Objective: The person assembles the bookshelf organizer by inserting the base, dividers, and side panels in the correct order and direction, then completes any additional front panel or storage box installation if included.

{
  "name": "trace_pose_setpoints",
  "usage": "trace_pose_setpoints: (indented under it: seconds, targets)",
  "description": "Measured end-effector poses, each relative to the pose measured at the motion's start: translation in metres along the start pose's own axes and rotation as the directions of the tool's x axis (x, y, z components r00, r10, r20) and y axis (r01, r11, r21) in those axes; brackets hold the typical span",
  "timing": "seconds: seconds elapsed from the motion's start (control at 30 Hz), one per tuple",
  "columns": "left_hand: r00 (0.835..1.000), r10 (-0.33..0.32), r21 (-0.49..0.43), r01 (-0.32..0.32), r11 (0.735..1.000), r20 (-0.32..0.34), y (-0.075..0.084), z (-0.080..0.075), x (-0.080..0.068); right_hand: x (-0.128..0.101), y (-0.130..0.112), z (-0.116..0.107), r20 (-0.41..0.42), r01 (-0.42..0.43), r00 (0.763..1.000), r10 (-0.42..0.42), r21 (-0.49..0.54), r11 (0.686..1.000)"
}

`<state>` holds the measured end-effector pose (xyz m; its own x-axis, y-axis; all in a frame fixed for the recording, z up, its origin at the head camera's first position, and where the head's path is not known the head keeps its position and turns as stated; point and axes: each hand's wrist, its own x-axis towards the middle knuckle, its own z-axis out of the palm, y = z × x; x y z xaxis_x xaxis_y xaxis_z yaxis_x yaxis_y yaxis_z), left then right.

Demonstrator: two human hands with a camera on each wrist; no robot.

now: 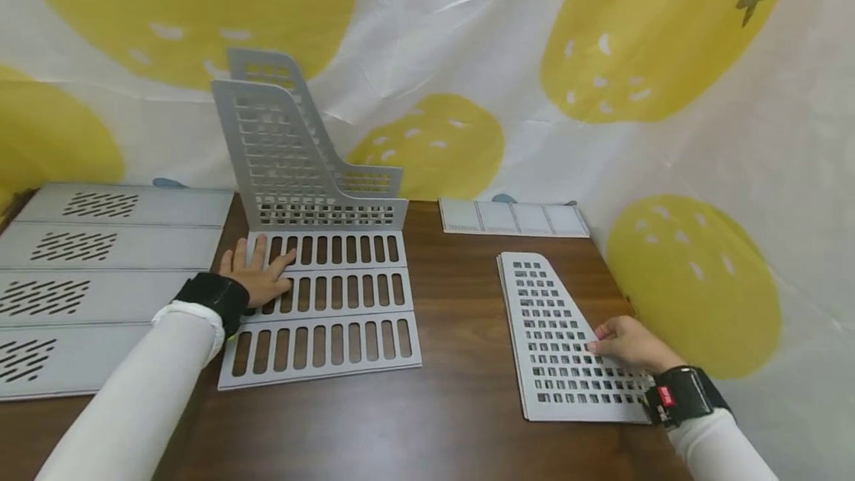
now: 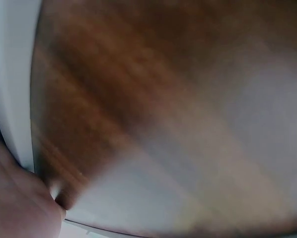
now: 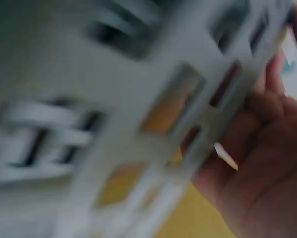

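Note:
With fingers spread, my left hand point(image 1: 259, 279) rests flat on the left side of a grey slotted panel point(image 1: 320, 372), which has three rows of long holes. Behind that panel stands an upright pair of grey perforated side panels point(image 1: 267, 121), curved along one edge. My right hand point(image 1: 631, 345) pinches the slanted edge of a grey perforated panel point(image 1: 524, 392) with small square holes, the top one of a stack lying at the right. Up close in the right wrist view, the thumb and fingers point(image 3: 260, 111) meet at the panel's edge. The left wrist view is blurred.
Wide grey panels point(image 1: 133, 243) with slanted slits lie at the left. A narrow light panel point(image 1: 531, 218) in several sections lies at the back right. Brown wood table point(image 1: 461, 392) shows between the pieces. A lemon-patterned cloth point(image 1: 427, 36) hangs behind and at the right.

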<state>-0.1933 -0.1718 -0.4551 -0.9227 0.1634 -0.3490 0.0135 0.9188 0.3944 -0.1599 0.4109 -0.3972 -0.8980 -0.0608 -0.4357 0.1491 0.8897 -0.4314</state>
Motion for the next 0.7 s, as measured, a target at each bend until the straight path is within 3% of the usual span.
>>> trace_pose_setpoints:
  seconds: [0.17, 0.33, 0.43, 0.6, 0.7]
  targets:
    - [1.000, 0.029, -0.008, -0.029, 1.000, 0.002, -0.004, 0.004, 0.004, -0.017, -0.021, -0.033, 0.059, 0.109, 0.991, -0.117, 0.117, 0.987]
    - [1.000, 0.015, 0.001, -0.015, 1.000, -0.010, -0.013, -0.001, -0.002, -0.009, -0.064, -0.045, -0.047, 0.270, 0.962, -0.268, 0.295, 0.917]
    - [1.000, 0.004, 0.003, -0.004, 1.000, -0.011, -0.009, -0.003, -0.005, -0.003, -0.087, -0.036, -0.165, 0.389, 0.920, -0.355, 0.289, 0.875]
    - [1.000, -0.009, 0.010, 0.009, 1.000, -0.028, 0.000, 0.000, -0.003, 0.017, -0.123, -0.010, -0.318, 0.551, 0.817, -0.481, 0.186, 0.813]
    - [0.999, -0.013, 0.016, 0.014, 1.000, -0.029, 0.005, 0.003, -0.001, 0.034, -0.141, 0.004, -0.339, 0.583, 0.788, -0.514, 0.145, 0.799]
